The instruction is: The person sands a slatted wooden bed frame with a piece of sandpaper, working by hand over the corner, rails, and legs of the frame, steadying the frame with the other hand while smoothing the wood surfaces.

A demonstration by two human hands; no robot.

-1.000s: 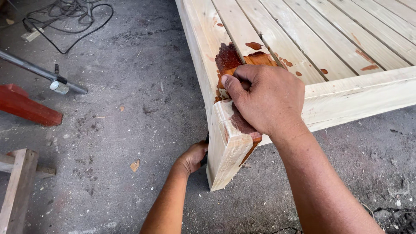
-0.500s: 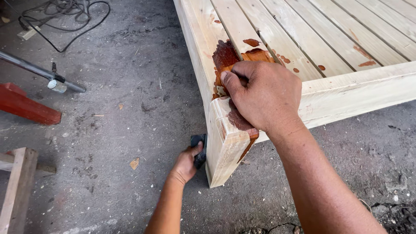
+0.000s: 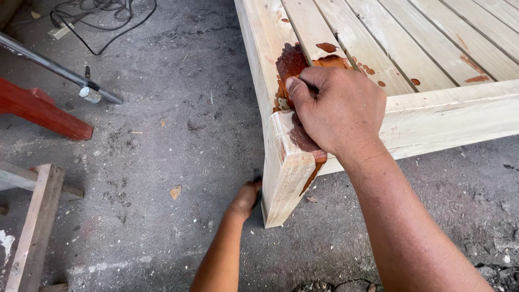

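A pale wooden slatted frame fills the upper right, with red-brown stain patches near its corner. Its corner leg stands on the concrete floor. My right hand grips the top of that corner, thumb on the stained patch, fingers curled over the rail. Lower down, my left hand presses against the leg's left face near the floor. It is closed on a small dark object, mostly hidden behind the leg and fingers.
On the grey concrete floor at left lie a red beam, a grey metal rod and a black cable. A bare wooden piece stands at the lower left. More stain spots mark the slats.
My left hand has shifted slightly along the leg's left face near the floor, with the dark object showing beside it. My right hand stays on the corner.
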